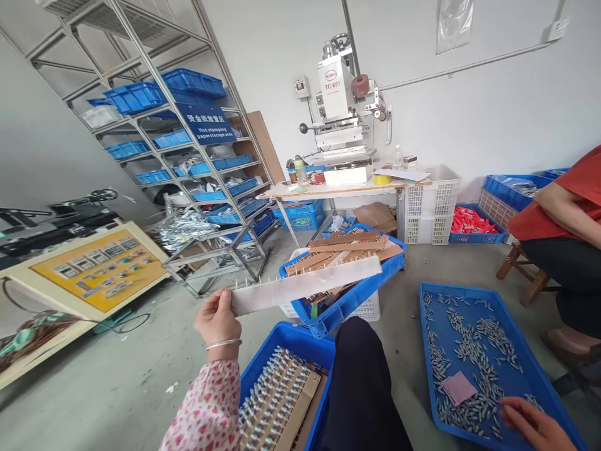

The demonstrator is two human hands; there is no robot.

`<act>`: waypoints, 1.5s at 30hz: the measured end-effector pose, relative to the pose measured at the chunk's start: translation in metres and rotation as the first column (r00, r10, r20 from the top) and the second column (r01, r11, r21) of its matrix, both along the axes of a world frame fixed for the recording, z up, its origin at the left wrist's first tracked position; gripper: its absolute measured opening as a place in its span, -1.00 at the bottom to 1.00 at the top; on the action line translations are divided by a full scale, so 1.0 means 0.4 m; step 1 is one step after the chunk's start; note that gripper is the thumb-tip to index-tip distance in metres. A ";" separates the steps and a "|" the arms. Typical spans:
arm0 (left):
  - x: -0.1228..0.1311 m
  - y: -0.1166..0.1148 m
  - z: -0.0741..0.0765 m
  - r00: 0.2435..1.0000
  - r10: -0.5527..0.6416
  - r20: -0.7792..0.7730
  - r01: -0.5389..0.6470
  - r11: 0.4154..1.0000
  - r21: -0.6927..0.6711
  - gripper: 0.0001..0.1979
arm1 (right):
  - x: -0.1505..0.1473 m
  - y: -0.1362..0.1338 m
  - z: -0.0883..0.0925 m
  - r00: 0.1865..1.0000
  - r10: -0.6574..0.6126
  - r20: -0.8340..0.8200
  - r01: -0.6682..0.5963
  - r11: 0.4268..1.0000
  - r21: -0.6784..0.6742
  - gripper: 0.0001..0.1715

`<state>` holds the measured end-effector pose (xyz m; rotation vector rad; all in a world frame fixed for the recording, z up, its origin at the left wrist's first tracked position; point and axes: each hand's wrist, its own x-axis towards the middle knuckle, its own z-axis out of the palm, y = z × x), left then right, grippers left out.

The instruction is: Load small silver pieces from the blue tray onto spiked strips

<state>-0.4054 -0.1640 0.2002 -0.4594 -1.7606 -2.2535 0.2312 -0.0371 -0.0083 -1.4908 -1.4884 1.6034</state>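
Note:
My left hand (218,318) pinches the left end of a long whitish strip (305,285), held up at a slant. Small thin pegs stick up along the strip's upper edge. At the lower right, my right hand (535,423) is over the edge of a shallow blue tray (425,326), its thumb and finger drawn together; whatever is between them is too small to make out. Many small silvery spindle-shaped pieces (469,341) are scattered in this tray, along with a pink slip (459,388). Below my left hand, a blue bin holds rows of similar silvery pieces (272,401) on cardboard strips.
A blue crate (347,304) heaped with brown pegged strips (338,247) stands ahead. Behind it is a table (300,190) bearing a stamping machine (333,94). Metal shelving (225,194) rises at left. A person in a red top (580,181) sits at right.

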 end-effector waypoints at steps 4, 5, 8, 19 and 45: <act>0.088 0.033 0.002 0.981 -0.190 0.036 0.190 0.982 0.002 -0.67 | -0.022 0.043 0.106 0.969 -0.200 -0.142 0.212 0.974 0.078 -0.52; 0.121 0.049 -0.006 0.966 -0.255 0.050 0.256 0.967 -0.007 -0.68 | -0.032 0.049 0.146 0.950 -0.249 -0.188 0.274 0.954 0.120 -0.51; 0.234 0.112 -0.040 0.892 -0.442 0.092 0.447 0.894 -0.033 -0.69 | -0.075 0.055 0.273 0.911 -0.248 -0.328 0.325 0.924 0.202 -0.53; 0.577 0.332 -0.186 0.516 -0.833 0.200 0.855 0.516 -0.056 -0.75 | -0.306 0.057 0.380 0.929 0.331 -0.168 -0.275 0.918 0.285 -0.70; 0.764 0.440 -0.358 -0.154 -0.838 0.523 0.925 0.063 0.374 -0.79 | -0.488 0.138 0.222 0.993 -0.120 0.008 0.092 0.803 0.589 -0.71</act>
